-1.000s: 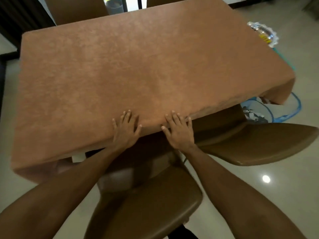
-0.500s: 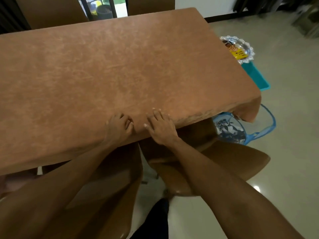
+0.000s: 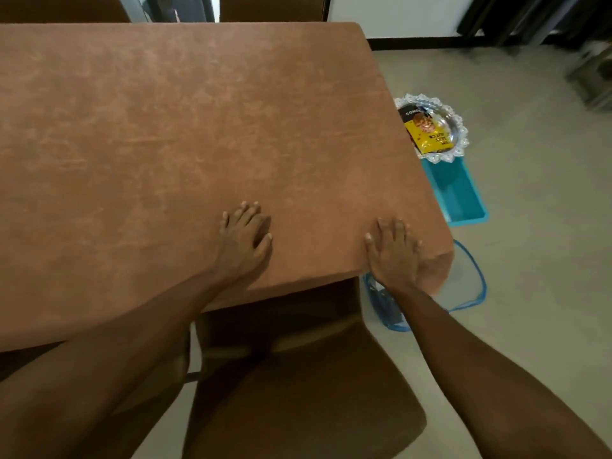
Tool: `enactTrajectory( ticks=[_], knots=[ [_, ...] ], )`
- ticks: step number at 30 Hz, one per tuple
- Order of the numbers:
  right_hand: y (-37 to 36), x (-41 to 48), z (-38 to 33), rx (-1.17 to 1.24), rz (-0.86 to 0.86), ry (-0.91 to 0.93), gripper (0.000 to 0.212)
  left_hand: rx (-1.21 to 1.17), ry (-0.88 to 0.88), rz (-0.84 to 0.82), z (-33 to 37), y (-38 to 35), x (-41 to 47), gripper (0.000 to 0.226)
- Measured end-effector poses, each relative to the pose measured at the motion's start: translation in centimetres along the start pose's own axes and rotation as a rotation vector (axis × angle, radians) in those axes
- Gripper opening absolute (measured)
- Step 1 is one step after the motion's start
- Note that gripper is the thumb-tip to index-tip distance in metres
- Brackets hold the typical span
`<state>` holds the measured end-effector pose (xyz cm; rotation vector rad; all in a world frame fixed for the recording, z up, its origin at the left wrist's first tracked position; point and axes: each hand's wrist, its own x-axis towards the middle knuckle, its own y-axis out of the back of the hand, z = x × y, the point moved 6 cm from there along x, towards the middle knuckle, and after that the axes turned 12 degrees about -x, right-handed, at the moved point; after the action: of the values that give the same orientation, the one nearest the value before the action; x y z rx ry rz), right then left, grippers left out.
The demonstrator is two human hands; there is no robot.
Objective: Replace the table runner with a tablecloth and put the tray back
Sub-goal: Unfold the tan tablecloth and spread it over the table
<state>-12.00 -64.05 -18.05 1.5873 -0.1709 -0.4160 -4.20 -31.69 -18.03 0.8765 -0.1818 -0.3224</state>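
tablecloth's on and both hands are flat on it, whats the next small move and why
Probably sweep the right hand outward over the near corner to flatten it: it and the left hand lie flat on the tablecloth, the corner looks bunched, and the tray sits off to the side.

tray (image 3: 463, 135) partly behind tablecloth (image 3: 198, 127), packet (image 3: 430, 135) print blurred

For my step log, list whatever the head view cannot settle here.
1. Tray: head view, its left side is hidden behind the tablecloth edge; the yellow packet print is too small to read.
2. Blue-rimmed bag: head view, mostly hidden by the table corner and the right hand and forearm.
3. Table runner: not in view; whether it lies beneath the tablecloth cannot be told.
4. Far chairs: cut off by the top edge.
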Motion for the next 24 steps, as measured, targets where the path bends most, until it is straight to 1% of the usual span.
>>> enactTrajectory(
  ticks=[2, 6, 9, 11, 13, 16, 17, 22, 24],
  knots=[
    [0.7, 2.8, 0.2, -0.006, 0.028, 0.076, 0.057, 0.014, -0.014, -0.034, 2.3, -2.1, 1.7, 0.055],
    [1.3, 8.2, -0.3, -0.014, 0.051, 0.315, 0.055, 0.038, 0.022, -0.036, 6.5, -6.0, 5.4, 0.058],
    [0.7, 10.8, 2.5, -0.031, 0.022, 0.403, 0.060, 0.063, 0.042, -0.025, 9.9, -9.1, 7.9, 0.059],
    [0.4, 11.3, 4.6, -0.044, 0.047, 0.469, 0.064, 0.087, 0.079, -0.025, 12.0, -11.6, 9.0, 0.059],
    [0.5, 11.5, 5.9, -0.052, 0.100, 0.525, 0.066, 0.163, 0.113, -0.025, 14.1, -14.2, 9.8, 0.058],
    [0.5, 12.1, 8.6, -0.021, 0.117, 0.564, 0.068, 0.312, 0.160, -0.018, 17.0, -17.9, 10.7, 0.062],
    [0.5, 12.1, 8.5, -0.005, 0.109, 0.568, 0.068, 0.338, 0.170, -0.014, 17.1, -17.9, 10.6, 0.064],
    [0.0, 11.9, 10.8, 0.034, 0.068, 0.588, 0.069, 0.354, 0.195, 0.003, 19.1, -19.1, 10.0, 0.066],
    [-0.1, 11.6, 11.4, 0.062, 0.044, 0.577, 0.069, 0.341, 0.220, -0.028, 19.3, -19.0, 10.0, 0.065]
  ],
)
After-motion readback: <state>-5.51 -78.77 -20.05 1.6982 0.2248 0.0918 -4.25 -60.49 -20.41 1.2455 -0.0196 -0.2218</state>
